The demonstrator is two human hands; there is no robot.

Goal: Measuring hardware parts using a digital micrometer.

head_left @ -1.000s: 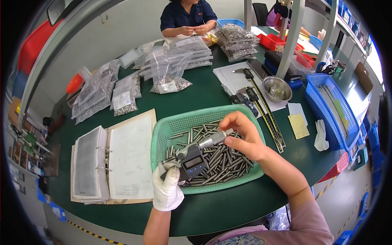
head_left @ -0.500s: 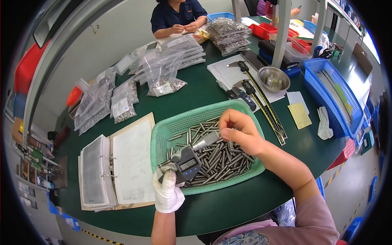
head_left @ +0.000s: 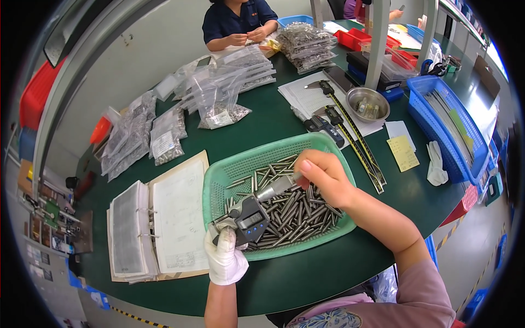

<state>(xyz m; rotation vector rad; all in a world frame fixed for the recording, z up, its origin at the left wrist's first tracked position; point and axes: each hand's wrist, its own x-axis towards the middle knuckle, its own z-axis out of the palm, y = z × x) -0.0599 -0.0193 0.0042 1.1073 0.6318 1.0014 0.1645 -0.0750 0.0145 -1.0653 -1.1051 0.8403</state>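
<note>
A digital micrometer [head_left: 252, 217] with a dark body and a silver thimble is held over a green mesh basket [head_left: 240, 160]. My left hand [head_left: 225, 257], in a white glove, is closed round the micrometer's frame. Bare, my right hand [head_left: 327, 177] has thumb and fingers curled on the far end of the thimble. Many short steel pins [head_left: 295, 213] lie loose in the basket beneath. Whether a pin sits between the measuring faces cannot be seen, as the glove covers that spot.
An open ring binder [head_left: 178, 218] lies left of the basket. Bags of metal parts [head_left: 221, 115] spread behind it. Calipers [head_left: 355, 136], a metal bowl [head_left: 367, 104], a yellow note [head_left: 403, 153], a white glove [head_left: 436, 164] and a blue basket [head_left: 448, 131] are rightward. A co-worker [head_left: 240, 24] sits opposite.
My right hand has rolled at the thimble's end: the thumb has swung up and the fingers now curl below. The left hand and the micrometer have stayed in place.
</note>
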